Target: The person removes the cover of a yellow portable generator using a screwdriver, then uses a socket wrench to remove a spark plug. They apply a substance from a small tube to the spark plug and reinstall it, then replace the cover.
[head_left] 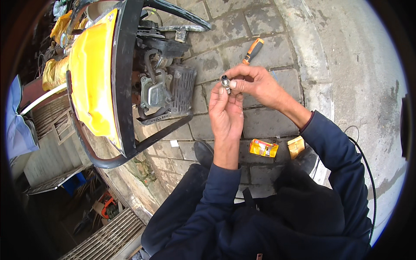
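Observation:
My left hand (224, 109) and my right hand (255, 86) are raised together above the paving, pinching a small metal part (225, 83) with a dark tip, which looks like a spark plug. The part stands roughly upright between thumbs and fingers. An orange-and-black handled tool (252, 51) lies on the paving beyond my right hand. To the left of my hands is a black-framed machine (122, 78) with a bright yellow tank (89, 76) and a grimy engine (158, 93). Below my hands lie a torn yellow-and-red package (262, 148) and a small tan box (296, 147).
Stone pavers (268, 123) meet a concrete strip (359, 82) on the right, where a black cable (367, 167) runs. At the far left are a blue sheet (19, 130), yellow bundles (54, 73) and a step down with metal grating (104, 238) and scattered items.

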A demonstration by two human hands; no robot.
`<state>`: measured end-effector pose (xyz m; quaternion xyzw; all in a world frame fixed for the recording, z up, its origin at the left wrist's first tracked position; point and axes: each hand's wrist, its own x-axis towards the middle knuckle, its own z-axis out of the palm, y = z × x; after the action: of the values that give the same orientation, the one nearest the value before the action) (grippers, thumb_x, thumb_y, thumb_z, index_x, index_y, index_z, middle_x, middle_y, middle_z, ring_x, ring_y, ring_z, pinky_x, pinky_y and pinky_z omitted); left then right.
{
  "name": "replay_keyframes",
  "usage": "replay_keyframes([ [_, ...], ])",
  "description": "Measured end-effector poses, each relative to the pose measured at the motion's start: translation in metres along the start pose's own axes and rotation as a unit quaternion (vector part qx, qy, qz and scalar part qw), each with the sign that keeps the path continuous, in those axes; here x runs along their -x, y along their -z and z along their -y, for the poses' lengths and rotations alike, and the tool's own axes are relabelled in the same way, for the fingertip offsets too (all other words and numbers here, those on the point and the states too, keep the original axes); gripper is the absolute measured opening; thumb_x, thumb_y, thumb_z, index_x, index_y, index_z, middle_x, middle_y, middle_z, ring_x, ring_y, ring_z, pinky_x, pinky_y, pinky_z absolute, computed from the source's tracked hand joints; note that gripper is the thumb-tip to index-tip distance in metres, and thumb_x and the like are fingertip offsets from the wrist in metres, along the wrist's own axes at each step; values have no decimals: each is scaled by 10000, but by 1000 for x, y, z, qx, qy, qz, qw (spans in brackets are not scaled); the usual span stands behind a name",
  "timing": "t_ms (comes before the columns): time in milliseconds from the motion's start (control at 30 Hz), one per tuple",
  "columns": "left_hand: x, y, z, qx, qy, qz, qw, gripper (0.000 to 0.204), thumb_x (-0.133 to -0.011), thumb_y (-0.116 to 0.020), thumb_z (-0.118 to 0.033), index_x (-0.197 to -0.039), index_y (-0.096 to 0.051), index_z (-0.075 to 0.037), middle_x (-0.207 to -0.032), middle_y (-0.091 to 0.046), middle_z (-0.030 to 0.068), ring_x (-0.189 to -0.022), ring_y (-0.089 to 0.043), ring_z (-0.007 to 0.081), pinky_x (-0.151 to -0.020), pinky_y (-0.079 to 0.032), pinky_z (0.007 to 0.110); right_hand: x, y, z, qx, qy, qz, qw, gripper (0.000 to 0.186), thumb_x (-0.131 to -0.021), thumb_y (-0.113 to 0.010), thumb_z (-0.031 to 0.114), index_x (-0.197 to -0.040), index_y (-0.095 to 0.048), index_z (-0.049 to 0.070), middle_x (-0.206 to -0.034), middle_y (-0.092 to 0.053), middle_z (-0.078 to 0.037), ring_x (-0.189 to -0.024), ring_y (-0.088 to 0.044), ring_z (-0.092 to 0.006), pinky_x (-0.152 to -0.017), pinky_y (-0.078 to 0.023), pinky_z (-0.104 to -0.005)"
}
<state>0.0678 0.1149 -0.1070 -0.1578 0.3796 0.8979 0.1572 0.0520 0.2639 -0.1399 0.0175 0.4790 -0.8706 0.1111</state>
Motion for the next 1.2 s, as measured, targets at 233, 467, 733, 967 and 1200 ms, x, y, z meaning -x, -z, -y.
replay_keyframes([
  [233, -1, 0, 2, 4, -3, -14, 1000, 178, -1047, -612, -150, -1197, -646, -59, -1142, -701, 59, -1018, -665, 152, -925, -546, 316, 1, 0, 1, 0, -20, -13, 1000, 292, -972, -711, 138, -1216, -686, -22, -970, -725, -36, -875, -661, -102, -791, -556, -290],
  [467, -3, 1, 1, 7, 7, 2, 1000, 186, -1048, -617, -162, -1190, -650, -47, -1047, -699, 42, -915, -639, 126, -866, -542, 284, 1, 0, 3, -51, -43, -5, 998, 262, -995, -700, 119, -1216, -673, -19, -986, -714, -23, -831, -633, -80, -774, -536, -264],
  [733, -3, 4, 2, 10, 28, -17, 999, 178, -1044, -628, -194, -1161, -652, -61, -1035, -697, 38, -872, -618, 118, -820, -526, 271, 0, -1, 2, -28, -36, -22, 999, 292, -983, -706, 151, -1192, -671, -50, -932, -720, -59, -781, -661, -101, -735, -558, -282],
  [967, -2, 3, 1, 0, 37, -25, 999, 206, -1059, -603, -230, -1171, -640, -61, -1029, -703, 42, -846, -622, 121, -803, -523, 275, 1, -1, 3, -33, -40, -22, 998, 287, -977, -715, 153, -1187, -673, -38, -950, -726, -50, -834, -662, -97, -764, -556, -278],
  [1200, -7, 4, -11, -62, 87, -38, 994, 237, -1068, -586, -272, -1111, -642, -46, -942, -702, 69, -773, -659, 169, -720, -536, 318, -1, 2, 5, -10, -31, -15, 999, 284, -980, -709, 151, -1190, -674, -37, -984, -740, -60, -872, -673, -105, -787, -557, -281],
])
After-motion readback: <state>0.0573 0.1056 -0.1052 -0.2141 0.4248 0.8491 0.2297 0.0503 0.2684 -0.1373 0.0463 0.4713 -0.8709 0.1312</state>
